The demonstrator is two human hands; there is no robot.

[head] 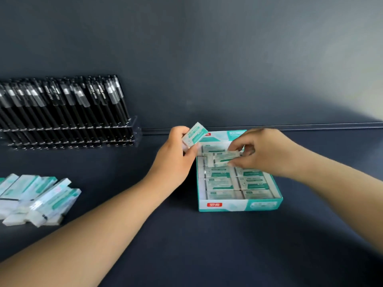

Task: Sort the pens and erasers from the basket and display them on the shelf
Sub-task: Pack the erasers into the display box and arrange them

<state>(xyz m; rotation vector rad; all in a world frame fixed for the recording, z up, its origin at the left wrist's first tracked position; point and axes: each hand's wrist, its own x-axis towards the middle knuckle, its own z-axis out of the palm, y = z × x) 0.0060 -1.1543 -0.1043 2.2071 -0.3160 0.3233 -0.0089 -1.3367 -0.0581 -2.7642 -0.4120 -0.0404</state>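
Note:
A teal and white eraser box [238, 205] lies open on the dark shelf, with several wrapped erasers packed in rows inside. My left hand [176, 158] grips one wrapped eraser [194, 134] just left of the box's far corner, held above the shelf. My right hand [263, 151] pinches another wrapped eraser [223, 158] over the far rows of the box. Black pens [62, 106] stand in a clear rack at the back left.
A loose pile of wrapped erasers [35, 197] lies at the left edge of the shelf. The clear pen rack [135, 129] leans against the dark back wall. Bare shelf surface spreads in front of and right of the box.

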